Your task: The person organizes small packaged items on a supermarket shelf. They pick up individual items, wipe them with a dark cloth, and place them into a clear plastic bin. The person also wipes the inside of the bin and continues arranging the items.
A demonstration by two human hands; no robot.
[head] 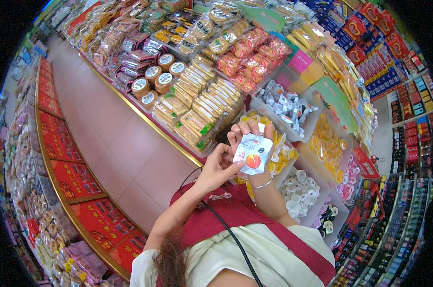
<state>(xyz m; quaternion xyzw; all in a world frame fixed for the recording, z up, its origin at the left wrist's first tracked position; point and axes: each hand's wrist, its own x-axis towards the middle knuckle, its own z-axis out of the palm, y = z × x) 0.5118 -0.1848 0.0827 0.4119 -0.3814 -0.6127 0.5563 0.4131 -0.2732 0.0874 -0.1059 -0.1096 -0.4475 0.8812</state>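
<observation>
A white spouted pouch of fruit jelly (253, 153), printed with an orange-red fruit, is held up in front of the red apron. My left hand (221, 166) pinches its lower left edge with the thumb on its face. Behind the pouch, my right hand (252, 131) grips it with curled fingers near the white spout; a silver bracelet is on that wrist. Just beyond the hands stands a clear bin of yellow jelly cups (279, 158). Similar spouted pouches (286, 107) fill the clear bin above it.
Packs of crackers (202, 111), round lidded jars (163, 79) and red-printed packets (254, 53) cover the display ahead. Bins of white cups (300, 193) and yellow-orange cups (327, 147) stand at the right. A gold edge trim (148, 123) borders the tiled aisle. A black cable (230, 231) crosses the apron.
</observation>
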